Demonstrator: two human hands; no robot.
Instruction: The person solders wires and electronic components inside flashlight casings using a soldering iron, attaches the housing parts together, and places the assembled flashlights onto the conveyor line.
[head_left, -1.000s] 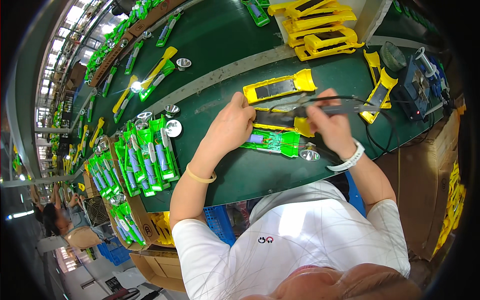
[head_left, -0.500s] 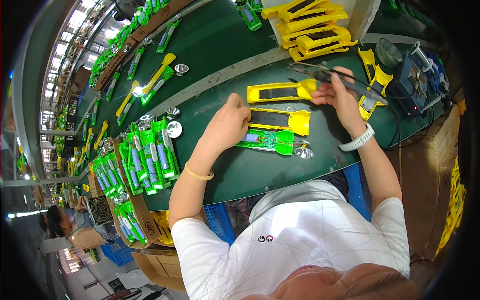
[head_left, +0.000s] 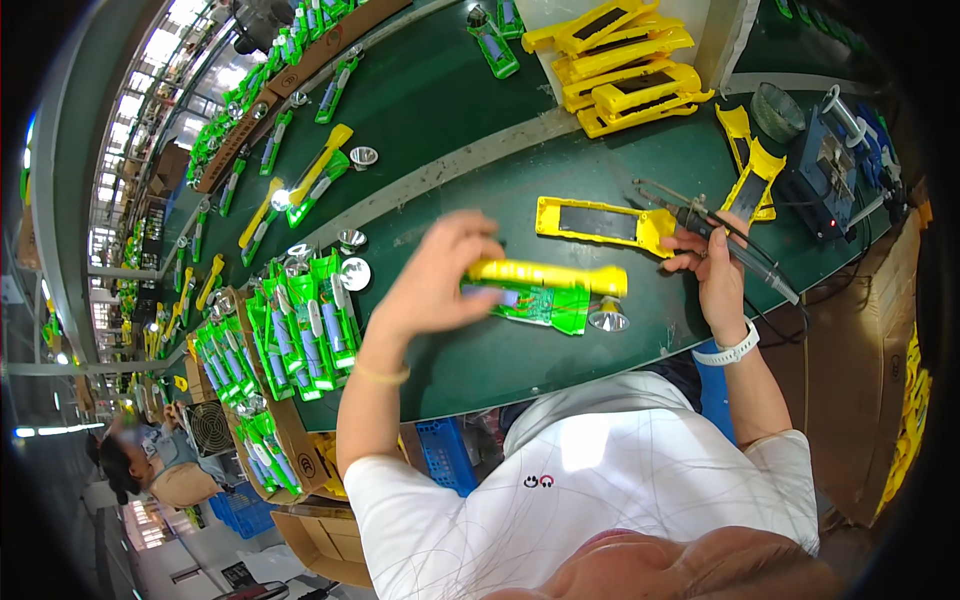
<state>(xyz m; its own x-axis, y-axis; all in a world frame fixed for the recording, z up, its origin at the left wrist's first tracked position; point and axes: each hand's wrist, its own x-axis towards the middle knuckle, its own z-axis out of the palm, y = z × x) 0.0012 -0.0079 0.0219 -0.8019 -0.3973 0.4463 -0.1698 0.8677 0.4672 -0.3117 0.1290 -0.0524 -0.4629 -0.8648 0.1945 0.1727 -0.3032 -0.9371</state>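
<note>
Left hand (head_left: 440, 275) grips the long yellow plastic cover (head_left: 545, 276) over the green torch body (head_left: 535, 303) at mid-bench; right hand (head_left: 715, 270) clasps the soldering iron (head_left: 735, 240). Fitting stage, I'd say; next needs careful alignment.

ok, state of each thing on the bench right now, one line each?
left hand: gripping the yellow shell
yellow shell: lifted over the green half
green half: flat on the bench, inside facing up
reflector: at the green half's end
right hand: holding the soldering iron
soldering iron: tip off the work
second yellow shell: lying flat, untouched
</note>
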